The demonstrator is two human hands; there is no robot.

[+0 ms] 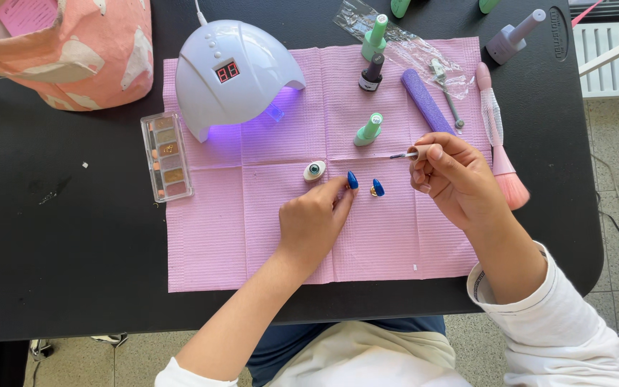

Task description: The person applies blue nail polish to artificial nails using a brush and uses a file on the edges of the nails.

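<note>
My left hand (313, 218) pinches the blue nail tip (352, 180) steady on the pink mat (252, 215); right hand (453, 179), closed around the polish brush (404, 155), should stroke lightly, base to point.

One head-worn view looks almost straight down, fairly close, onto the table (51, 236).

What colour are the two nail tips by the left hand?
Glossy dark blue, both nail tips, clearest in the head view.
</note>
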